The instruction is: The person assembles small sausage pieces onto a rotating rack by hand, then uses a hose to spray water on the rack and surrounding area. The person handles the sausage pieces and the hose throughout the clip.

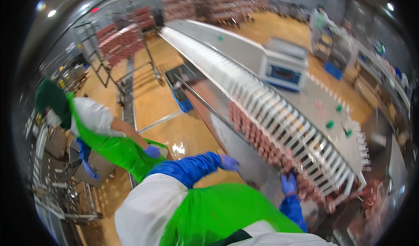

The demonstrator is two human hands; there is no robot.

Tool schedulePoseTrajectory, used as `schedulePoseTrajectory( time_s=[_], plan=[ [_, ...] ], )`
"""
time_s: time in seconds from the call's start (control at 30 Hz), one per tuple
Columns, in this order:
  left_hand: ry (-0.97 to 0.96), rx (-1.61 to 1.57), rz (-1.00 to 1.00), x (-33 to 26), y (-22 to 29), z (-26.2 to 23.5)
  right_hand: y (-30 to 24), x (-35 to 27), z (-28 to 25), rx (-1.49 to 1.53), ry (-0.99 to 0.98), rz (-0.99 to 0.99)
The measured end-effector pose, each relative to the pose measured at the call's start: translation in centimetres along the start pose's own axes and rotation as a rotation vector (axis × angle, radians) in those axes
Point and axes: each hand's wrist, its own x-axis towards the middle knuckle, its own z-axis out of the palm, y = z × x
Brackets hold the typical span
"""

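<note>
Head view: gloved right hand [289,184] among lumpy pink sausages [262,143]

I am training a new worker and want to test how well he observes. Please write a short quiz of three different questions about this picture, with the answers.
1. True or false: the right hand reaches the sausages under the white slatted conveyor.
2. Which colour is the apron of the co-worker at the left? A) red B) green C) yellow
3. Fill in: the left hand wears a ____ glove and is held out in the air, holding nothing.

Key: 1 true; 2 B; 3 blue
</note>
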Motion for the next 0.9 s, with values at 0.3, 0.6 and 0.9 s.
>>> schedulePoseTrajectory(
  time_s=[0.3, 0.6, 0.9],
  plan=[
    [0.292, -0.186, -0.417, -9.5, -16.5, 7.7, 11.1, -11.6, 3.8, 0.014, -0.297, 0.325],
    [0.119, -0.079, -0.509, -10.4, -28.2, 10.6, 15.7, -22.1, -0.6, -0.388, -0.149, 0.979],
    [0.44, -0.295, -0.19, -1.7, -22.3, 1.4, 12.9, -20.7, 3.0, -0.504, -0.081, 0.909]
  ],
)
